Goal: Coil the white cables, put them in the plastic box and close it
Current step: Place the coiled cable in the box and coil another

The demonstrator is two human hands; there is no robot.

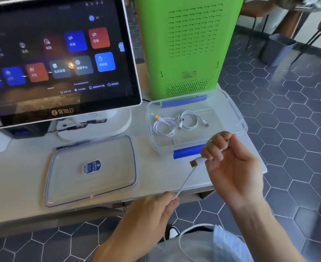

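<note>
A clear plastic box (229, 114) with blue latches stands open on the white table. Two coiled white cables (176, 122) lie inside it. The clear lid (91, 171) lies flat on the table to the left of the box. My right hand (229, 163) grips the USB end of a third white cable (184, 183), just in front of the box. From there the cable runs taut down-left to my left hand (156, 208), which pinches it at the table's front edge. The rest of the cable hangs in a loop over my lap.
A touchscreen terminal (57, 53) stands at the back left, a green machine (184, 44) right behind the box. The table's right edge (259, 167) is close to my right hand. A grey bin (276, 48) and chair legs stand on the hexagon-tiled floor beyond.
</note>
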